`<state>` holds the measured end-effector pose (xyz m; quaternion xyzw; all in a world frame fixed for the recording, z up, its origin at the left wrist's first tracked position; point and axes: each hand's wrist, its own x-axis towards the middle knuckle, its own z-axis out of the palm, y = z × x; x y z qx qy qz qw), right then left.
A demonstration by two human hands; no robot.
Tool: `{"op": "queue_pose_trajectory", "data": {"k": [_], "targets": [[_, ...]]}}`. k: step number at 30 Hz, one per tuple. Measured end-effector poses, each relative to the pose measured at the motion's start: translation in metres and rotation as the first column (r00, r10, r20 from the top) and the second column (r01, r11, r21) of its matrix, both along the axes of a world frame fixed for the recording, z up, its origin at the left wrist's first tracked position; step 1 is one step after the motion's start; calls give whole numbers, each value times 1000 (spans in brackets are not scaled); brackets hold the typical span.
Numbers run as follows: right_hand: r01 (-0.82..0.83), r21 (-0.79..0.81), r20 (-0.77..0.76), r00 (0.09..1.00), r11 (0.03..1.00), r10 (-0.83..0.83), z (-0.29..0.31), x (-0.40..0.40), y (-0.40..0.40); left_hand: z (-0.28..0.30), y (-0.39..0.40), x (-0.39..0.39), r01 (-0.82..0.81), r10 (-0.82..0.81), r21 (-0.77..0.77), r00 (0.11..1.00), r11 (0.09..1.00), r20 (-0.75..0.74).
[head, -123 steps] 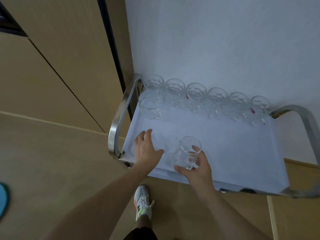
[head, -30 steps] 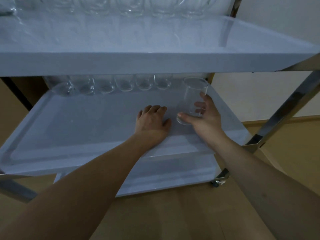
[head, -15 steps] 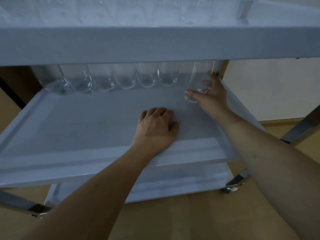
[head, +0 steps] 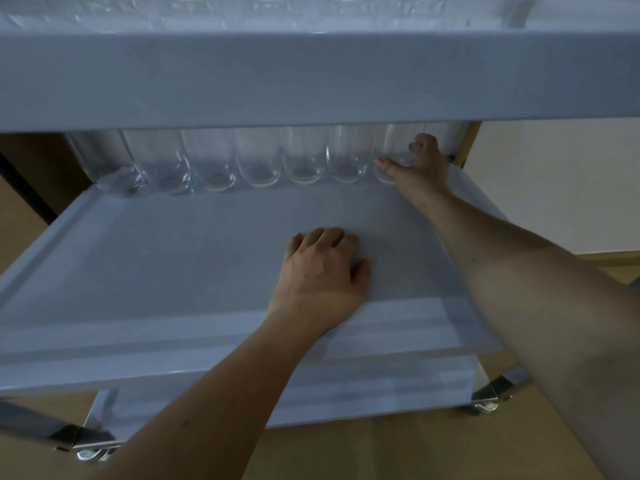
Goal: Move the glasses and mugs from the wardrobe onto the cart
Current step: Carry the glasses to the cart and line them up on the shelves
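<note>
Since the clear tumbler [head: 394,157] your right hand [head: 420,168] grips at the right end of the cart's middle shelf [head: 173,258] row is light, slick and fragile, hold its lower wall, left hand [head: 322,271] resting flat, holding nothing

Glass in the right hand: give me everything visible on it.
The glass is a clear, plain tumbler, upright at the right end of the back row on the cart's middle shelf. Its rim is hidden behind the top shelf. The right hand grips its lower part, thumb in front. Contact with the neighbouring glass can't be judged.
</note>
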<state>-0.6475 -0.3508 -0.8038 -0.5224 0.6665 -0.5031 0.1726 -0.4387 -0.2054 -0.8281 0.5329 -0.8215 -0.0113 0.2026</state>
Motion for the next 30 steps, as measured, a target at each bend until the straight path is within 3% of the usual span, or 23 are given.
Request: {"op": "queue_pose_trajectory", "data": {"k": [15,22,26,30], "targets": [[10,13,-19,1000,1000,-10,-4,8,-1,0,2,-2,3,-3,6,1000,1000,8],[42,107,-1,999,993,-42,0,9,10,0,1,-1,-1,0,12,1000,1000,8],[113,162,-88,991,980,-100,1,19,32,0,1,-1,-5,5,15,1000,1000,18],[37,199,-204,979,979,5,0,26,72,1,1,-1,-4,3,29,1000,1000,29]]}}
